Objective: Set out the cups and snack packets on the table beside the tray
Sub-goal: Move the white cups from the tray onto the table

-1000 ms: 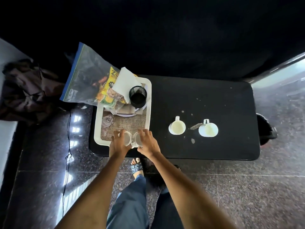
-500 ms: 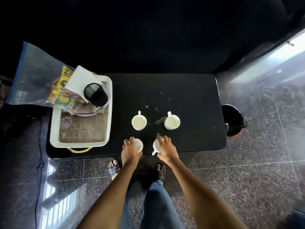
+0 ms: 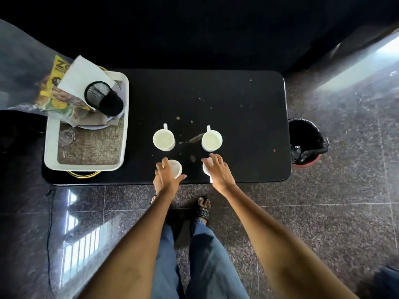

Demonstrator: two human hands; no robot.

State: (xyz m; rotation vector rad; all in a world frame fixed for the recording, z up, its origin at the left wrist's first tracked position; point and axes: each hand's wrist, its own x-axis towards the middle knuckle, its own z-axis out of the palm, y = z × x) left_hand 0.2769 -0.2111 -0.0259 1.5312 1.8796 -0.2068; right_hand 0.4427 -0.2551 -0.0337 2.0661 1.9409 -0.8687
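Two white cups stand on the black table (image 3: 237,104), the left cup (image 3: 163,140) and the right cup (image 3: 211,140), handles pointing away from me. In front of them, near the table's front edge, my left hand (image 3: 165,178) grips a third white cup (image 3: 176,168) with fingers on its left and thumb round its right. My right hand (image 3: 218,171) covers a fourth white cup (image 3: 205,167) from above and holds it; most of that cup is hidden. The white tray (image 3: 86,167) lies at the table's left end. Yellow snack packets (image 3: 57,98) lie piled at its far end.
On the tray are a black mesh cup (image 3: 103,100) lying tilted, a white paper (image 3: 82,74), a small glass (image 3: 67,134) and a burlap mat (image 3: 92,145). A bin with a black liner (image 3: 306,143) stands on the floor right of the table. Crumbs dot the tabletop.
Both hands lifted two cups off the tray's near end, carried them right and brought them down on the table in front of the two standing cups.
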